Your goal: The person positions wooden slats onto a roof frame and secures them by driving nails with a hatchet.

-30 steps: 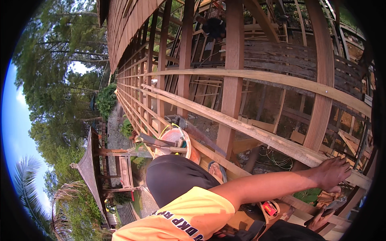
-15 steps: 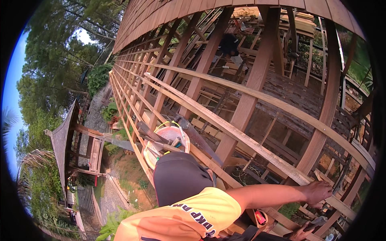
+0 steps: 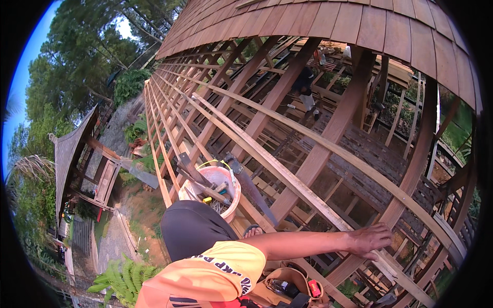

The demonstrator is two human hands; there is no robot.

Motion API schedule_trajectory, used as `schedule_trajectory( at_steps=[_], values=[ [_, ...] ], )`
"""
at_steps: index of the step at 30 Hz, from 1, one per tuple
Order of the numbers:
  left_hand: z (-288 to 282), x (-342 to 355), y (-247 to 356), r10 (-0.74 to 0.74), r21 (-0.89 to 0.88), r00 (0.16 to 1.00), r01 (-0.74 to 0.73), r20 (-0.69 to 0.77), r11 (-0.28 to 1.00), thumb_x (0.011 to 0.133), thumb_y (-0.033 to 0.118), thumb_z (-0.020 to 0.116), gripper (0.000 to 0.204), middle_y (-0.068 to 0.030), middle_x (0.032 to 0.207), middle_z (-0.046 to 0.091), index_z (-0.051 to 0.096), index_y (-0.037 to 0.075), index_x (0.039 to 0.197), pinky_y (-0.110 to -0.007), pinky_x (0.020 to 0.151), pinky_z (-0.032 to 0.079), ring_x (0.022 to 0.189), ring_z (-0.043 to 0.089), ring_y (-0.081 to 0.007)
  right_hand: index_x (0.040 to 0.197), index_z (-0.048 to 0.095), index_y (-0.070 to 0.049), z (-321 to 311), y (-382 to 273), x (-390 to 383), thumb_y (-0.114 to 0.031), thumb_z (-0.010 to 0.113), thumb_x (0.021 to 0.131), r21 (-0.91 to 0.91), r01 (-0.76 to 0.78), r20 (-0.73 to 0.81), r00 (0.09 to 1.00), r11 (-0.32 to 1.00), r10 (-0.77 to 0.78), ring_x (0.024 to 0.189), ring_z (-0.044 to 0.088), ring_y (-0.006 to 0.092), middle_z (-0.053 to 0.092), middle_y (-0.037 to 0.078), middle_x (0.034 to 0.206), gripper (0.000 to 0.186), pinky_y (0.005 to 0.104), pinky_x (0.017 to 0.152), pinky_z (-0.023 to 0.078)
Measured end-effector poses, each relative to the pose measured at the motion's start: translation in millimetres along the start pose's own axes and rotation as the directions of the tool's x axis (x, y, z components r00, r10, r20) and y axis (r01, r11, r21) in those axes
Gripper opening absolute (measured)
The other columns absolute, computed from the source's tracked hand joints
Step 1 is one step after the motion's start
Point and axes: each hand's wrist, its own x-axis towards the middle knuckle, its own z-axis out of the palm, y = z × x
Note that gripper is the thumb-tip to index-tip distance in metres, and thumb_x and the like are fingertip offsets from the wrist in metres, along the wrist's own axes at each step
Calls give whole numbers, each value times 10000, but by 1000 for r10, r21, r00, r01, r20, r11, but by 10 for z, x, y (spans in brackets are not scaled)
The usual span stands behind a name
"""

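My left arm, in a yellow sleeve, stretches to the right across the roof frame. At its end my left hand (image 3: 368,240) lies over a long, light wooden batten (image 3: 287,175), its fingers bent down around it. My right hand does not show. Below my left forearm sits a brown tool pouch (image 3: 300,281) with a red item (image 3: 314,288) in it. Beside my bent knee (image 3: 187,226) stands a pale bucket (image 3: 233,192) of hand tools, among them a wooden-handled one. A handsaw (image 3: 256,195) leans against the bucket's right side.
Sloping rafters (image 3: 308,169) and crossing battens leave open gaps above a lower level. Down there, a person (image 3: 305,92) is among timber. Wooden shingles (image 3: 354,23) cover the roof above. To the left are a small roofed structure (image 3: 77,149), a path and trees.
The whole view has shifted, showing more shingles above and the pouch below. My left hand stays at the batten. My right hand, partly visible at the lower right before, has left the picture.
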Motion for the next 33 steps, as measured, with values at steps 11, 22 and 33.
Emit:
schedule_trajectory(
  at_steps=[11, 22, 33],
  values=[
    [-1216, -1175, -650, -687, 383, 726, 630, 20, 676, 913, 594, 623, 710, -217, 1356, 548, 570, 7, 1309, -532, 1157, 326, 1309, 485, -415, 1483, 404, 57, -85, 304, -322, -342, 615, 1036, 361, -203, 211, 969, 910, 133, 1313, 494, 269, 539, 192, 1430, 635, 363, 1151, 326],
    [-1041, -1044, -692, -470, 354, 875, 478, -114, 804, 819, 522, 751, 523, -160, 891, 645, 642, 34, 973, -466, 792, 524, 859, 657, -376, 1415, 462, 59, -504, 573, -401, -298, 600, 1041, 92, -275, 194, 948, 957, 254, 1190, 593, 293, 641, 203, 1274, 535, 382, 1090, 403],
    [-1099, -1037, -642, -430, 417, 883, 468, -189, 779, 830, 467, 763, 448, -134, 813, 599, 593, 53, 853, -431, 712, 518, 746, 629, -347, 1464, 409, 55, -274, 376, -193, -290, 631, 1017, 82, -283, 122, 955, 956, 272, 1206, 601, 322, 620, 229, 1308, 607, 401, 1069, 445]
  ],
)
